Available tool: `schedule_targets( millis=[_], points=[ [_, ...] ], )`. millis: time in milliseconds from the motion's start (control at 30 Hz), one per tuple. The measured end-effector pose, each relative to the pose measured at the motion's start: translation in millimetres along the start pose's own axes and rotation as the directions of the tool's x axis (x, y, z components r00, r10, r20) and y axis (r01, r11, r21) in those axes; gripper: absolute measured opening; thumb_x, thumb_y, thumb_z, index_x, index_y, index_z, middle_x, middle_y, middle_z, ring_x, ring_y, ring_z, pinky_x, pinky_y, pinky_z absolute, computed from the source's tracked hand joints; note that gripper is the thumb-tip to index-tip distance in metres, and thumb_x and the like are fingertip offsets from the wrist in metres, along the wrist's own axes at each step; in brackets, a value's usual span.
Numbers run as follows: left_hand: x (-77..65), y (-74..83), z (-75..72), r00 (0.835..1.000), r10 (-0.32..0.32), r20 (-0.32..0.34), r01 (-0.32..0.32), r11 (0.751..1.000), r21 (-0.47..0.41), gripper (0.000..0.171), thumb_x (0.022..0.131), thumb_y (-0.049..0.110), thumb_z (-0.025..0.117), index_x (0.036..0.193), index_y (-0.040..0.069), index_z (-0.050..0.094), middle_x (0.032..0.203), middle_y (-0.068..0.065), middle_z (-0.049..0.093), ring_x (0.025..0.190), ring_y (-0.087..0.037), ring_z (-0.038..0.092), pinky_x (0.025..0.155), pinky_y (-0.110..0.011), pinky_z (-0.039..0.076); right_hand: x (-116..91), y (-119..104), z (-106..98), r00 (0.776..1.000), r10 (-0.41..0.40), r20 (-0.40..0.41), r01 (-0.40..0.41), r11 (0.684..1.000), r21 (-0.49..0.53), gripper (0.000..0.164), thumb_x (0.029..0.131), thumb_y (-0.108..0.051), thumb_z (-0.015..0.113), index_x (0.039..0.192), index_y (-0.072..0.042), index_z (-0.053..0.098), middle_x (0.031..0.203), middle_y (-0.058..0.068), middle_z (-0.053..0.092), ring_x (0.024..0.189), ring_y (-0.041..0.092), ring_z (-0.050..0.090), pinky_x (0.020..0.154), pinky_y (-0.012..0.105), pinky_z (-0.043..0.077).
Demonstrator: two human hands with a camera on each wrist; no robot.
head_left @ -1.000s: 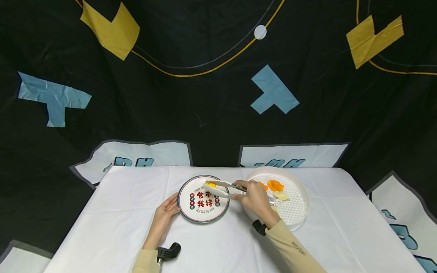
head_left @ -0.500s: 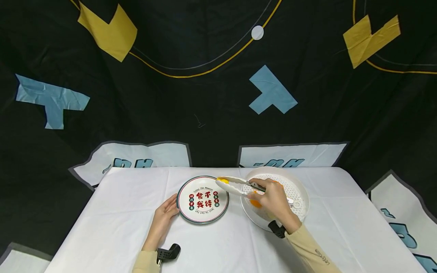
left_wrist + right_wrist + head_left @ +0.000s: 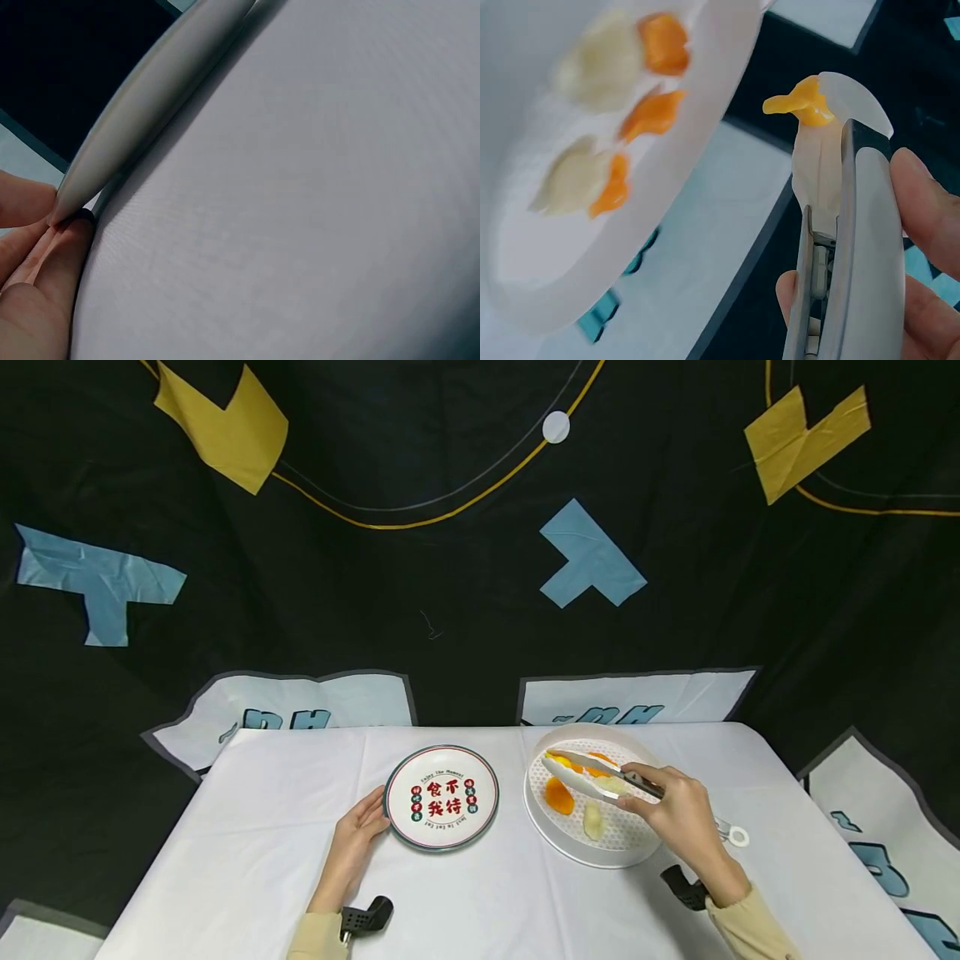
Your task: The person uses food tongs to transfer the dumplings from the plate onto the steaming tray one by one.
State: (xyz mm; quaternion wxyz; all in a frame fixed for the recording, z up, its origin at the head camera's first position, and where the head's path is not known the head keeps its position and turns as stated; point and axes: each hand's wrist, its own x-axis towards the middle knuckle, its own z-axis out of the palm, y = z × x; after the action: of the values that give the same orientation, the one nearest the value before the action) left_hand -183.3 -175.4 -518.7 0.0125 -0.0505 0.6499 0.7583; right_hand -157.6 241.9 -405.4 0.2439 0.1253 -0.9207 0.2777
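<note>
My left hand [image 3: 360, 827] pinches the near-left rim of a round white plate [image 3: 442, 837] with red characters and a dark green edge. In the left wrist view, the thumb lies on the rim of the tilted-looking plate [image 3: 124, 124], with fingers beneath. My right hand [image 3: 678, 814] grips white-tipped tongs [image 3: 588, 787] over a round white perforated tray [image 3: 570, 852]. Between the tong tips is a small yellow piece [image 3: 806, 103], rounded with a thin tail. Several similar soft-looking pieces lie in the tray, among them an orange piece [image 3: 558, 796] and a cream piece [image 3: 593, 820].
Plate and tray stand side by side on a table with a white cloth [image 3: 247, 843]. A black curtain [image 3: 337, 593] with tape shapes hangs behind the table. Each wrist carries a small black camera, such as the left wrist camera [image 3: 367, 916].
My right hand has carried the tongs and yellow piece rightward from above the plate to above the tray. The left hand has stayed at the plate's rim.
</note>
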Motion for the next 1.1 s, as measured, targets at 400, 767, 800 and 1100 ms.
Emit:
schedule_targets(
  millis=[400,767,800,1100],
  points=[
    [0.4,2.2,-1.6,1.0,0.004,-0.003,-0.004,1.0,-0.017,0.059,0.088,-0.013,0.044,0.144,-0.011,0.027,0.148,-0.028,0.029,0.136,-0.03,0.03,0.104,-0.02,0.037,-39.3,33.4,-31.8,0.995,0.093,0.046,-0.086,0.989,-0.119,0.042,0.063,-0.012,0.087,0.102,-0.004,0.073,0.086,0.014,0.07,0.07,0.026,0.06,0.054,0.039,0.048],
    [-1.0,1.3,-0.6,1.0,-0.008,-0.023,0.009,0.998,0.055,0.058,0.089,-0.009,0.047,0.145,-0.009,0.029,0.148,-0.027,0.03,0.136,-0.031,0.032,0.102,-0.018,0.038,-43.0,43.6,-41.4,0.966,0.22,0.139,-0.192,0.963,-0.19,0.042,0.065,-0.014,0.085,0.103,0.0,0.072,0.088,0.019,0.069,0.064,0.02,0.05,0.049,0.03,0.038],
    [-1.2,1.0,-0.3,1.0,-0.009,-0.026,0.011,0.998,0.066,0.058,0.089,-0.009,0.047,0.145,-0.009,0.029,0.148,-0.027,0.031,0.136,-0.031,0.033,0.102,-0.018,0.038,-42.8,44.0,-41.2,0.962,0.229,0.149,-0.199,0.961,-0.194,0.043,0.065,-0.014,0.085,0.103,0.0,0.072,0.088,0.019,0.069,0.063,0.02,0.05,0.049,0.03,0.038],
    [-1.9,0.5,1.1,1.0,-0.002,-0.025,0.004,0.996,0.089,0.058,0.09,-0.007,0.049,0.145,-0.008,0.029,0.147,-0.027,0.031,0.135,-0.031,0.034,0.101,-0.018,0.039,-41.4,46.3,-40.1,0.941,0.268,0.208,-0.227,0.953,-0.201,0.05,0.065,-0.024,0.087,0.105,0.001,0.071,0.09,0.02,0.069,0.071,0.026,0.061,0.054,0.044,0.049]
  ],
)
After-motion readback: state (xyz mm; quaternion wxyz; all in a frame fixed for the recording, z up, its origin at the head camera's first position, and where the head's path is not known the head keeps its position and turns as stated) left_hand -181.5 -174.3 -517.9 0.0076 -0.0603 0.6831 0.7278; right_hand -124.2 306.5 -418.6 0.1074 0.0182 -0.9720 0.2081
